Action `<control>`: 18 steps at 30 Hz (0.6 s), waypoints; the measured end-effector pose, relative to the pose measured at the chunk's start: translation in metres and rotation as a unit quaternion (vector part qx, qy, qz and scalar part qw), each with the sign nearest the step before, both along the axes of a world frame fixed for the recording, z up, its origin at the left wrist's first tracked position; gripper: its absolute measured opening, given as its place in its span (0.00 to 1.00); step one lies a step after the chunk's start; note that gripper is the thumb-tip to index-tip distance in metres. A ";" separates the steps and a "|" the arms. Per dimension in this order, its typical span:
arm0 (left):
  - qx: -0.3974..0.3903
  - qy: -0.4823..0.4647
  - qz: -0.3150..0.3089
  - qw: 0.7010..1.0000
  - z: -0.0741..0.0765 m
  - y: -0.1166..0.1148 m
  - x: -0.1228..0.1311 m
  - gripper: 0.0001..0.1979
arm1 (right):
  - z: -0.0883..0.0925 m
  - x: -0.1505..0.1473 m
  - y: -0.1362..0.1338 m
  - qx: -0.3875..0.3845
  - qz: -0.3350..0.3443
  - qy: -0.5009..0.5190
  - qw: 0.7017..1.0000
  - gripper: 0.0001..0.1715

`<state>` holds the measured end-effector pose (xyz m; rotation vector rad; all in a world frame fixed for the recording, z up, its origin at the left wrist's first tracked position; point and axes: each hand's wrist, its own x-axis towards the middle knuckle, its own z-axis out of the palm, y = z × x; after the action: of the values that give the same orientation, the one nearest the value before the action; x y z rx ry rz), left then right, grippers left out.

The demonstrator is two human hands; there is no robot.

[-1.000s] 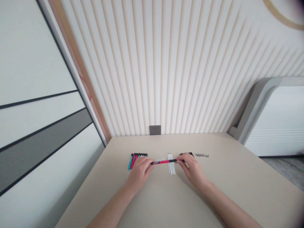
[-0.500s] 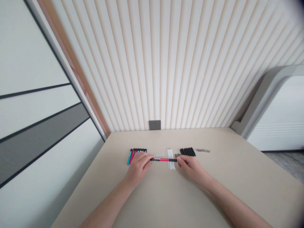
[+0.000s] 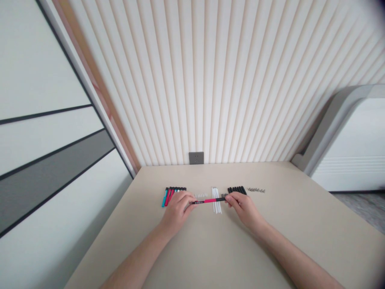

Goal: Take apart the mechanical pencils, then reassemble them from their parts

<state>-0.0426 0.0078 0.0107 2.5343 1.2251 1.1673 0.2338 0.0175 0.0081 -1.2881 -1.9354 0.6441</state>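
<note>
Left hand [image 3: 177, 212] and right hand [image 3: 242, 208] grip a red pen [image 3: 207, 200] narrowly, right tip seemingly hidden

Free passage over the desk [image 3: 270, 241] below the left hand [image 3: 177, 212] and right hand [image 3: 244, 208]. In the way ahead: a red pen [image 3: 207, 200] between them, white rods [image 3: 216, 200], black tubes [image 3: 237, 190], a row of markers [image 3: 173, 196].

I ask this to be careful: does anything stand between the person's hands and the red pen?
No, nothing visible does. The left hand and the right hand both hold the red-and-black pen directly. The white rods lie beneath its middle, not between it and the hands.
</note>
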 end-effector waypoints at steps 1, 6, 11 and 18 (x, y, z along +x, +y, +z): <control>0.000 -0.002 -0.002 1.000 0.000 0.000 0.000 0.04 | 0.000 0.000 0.000 0.015 -0.002 0.000 1.000 0.24; -0.006 -0.025 0.003 1.000 -0.001 0.000 0.000 0.04 | 0.003 0.002 -0.001 0.066 0.008 0.006 0.998 0.18; 0.000 -0.040 0.007 0.999 0.000 0.001 -0.001 0.05 | 0.005 0.001 -0.003 0.050 0.014 0.023 0.998 0.17; 0.015 -0.036 -0.007 0.999 0.002 -0.001 -0.001 0.04 | 0.000 0.002 0.002 -0.028 0.008 0.028 0.999 0.25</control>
<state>-0.0436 0.0072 0.0130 2.4938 1.1817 1.2717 0.2359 0.0192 0.0083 -1.2768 -1.8952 0.7408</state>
